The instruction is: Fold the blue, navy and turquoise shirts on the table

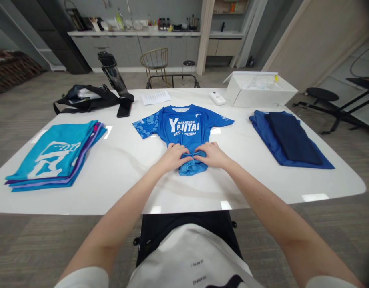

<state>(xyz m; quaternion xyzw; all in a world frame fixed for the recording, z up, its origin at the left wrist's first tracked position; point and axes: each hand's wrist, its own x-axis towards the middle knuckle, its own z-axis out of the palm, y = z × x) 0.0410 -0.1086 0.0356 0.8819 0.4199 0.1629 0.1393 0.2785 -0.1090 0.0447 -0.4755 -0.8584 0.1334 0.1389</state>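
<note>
A blue short-sleeved T-shirt (184, 138) with white "Marathon Yantai" lettering lies in the middle of the white table, its collar toward the far side and its sleeves spread. Its lower part is bunched up near me, where lighter blue cloth shows. My left hand (175, 156) grips the bunched cloth from the left, with the thumb pointing inward. From the right, my right hand (213, 155) pinches the same gathered part. The two thumbs nearly meet over the cloth. Some fingertips are hidden in the folds.
Folded shirts (52, 156) are stacked at the left; folded dark blue clothes (292, 140) lie at the right. Toward the back are a black bag (85, 98), a water bottle (114, 74), a phone (124, 108), a paper sheet (156, 97), a white device (217, 98) and a white box (259, 92).
</note>
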